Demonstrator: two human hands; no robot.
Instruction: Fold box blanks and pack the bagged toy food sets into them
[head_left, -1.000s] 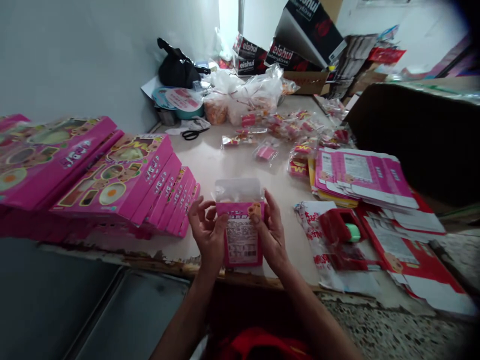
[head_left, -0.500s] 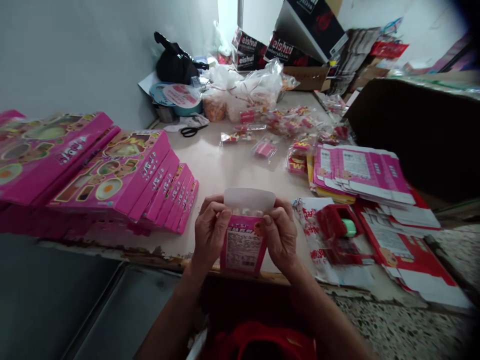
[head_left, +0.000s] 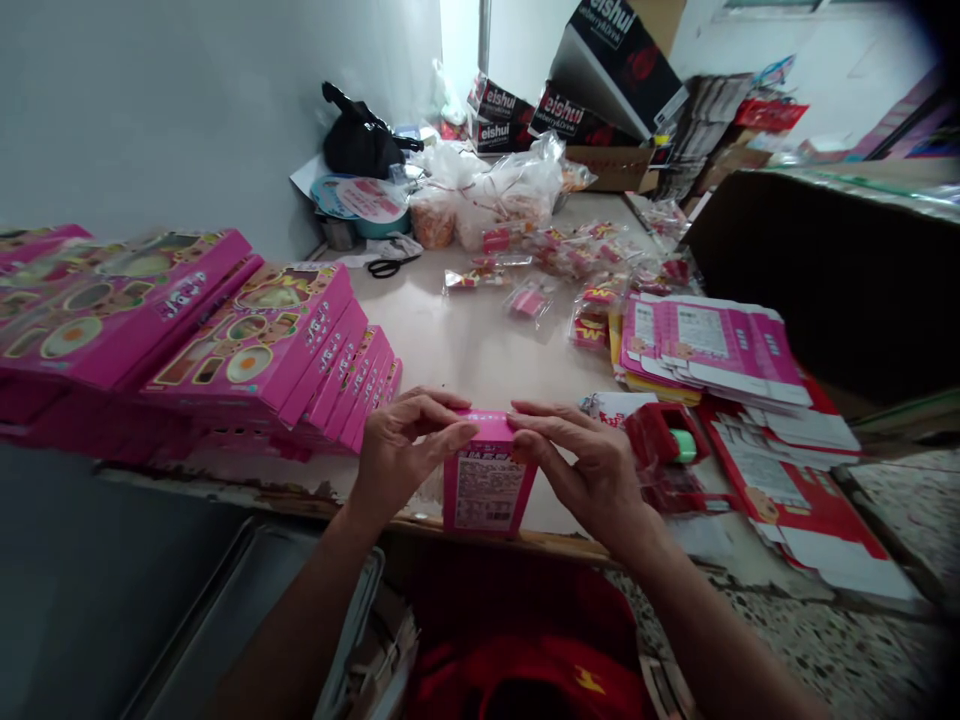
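On my feed, left of the tape dispenser (head_left: 660, 440), the left hand (head_left: 397, 450) and right hand (head_left: 589, 462) grip the pink box (head_left: 489, 490) between them.

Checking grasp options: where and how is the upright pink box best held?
Probably pinch the pink box low across its left and right sides, coming in from both: it stands upright and flat-faced, and the left hand and right hand occupy its top, leaving the lower front uncovered.
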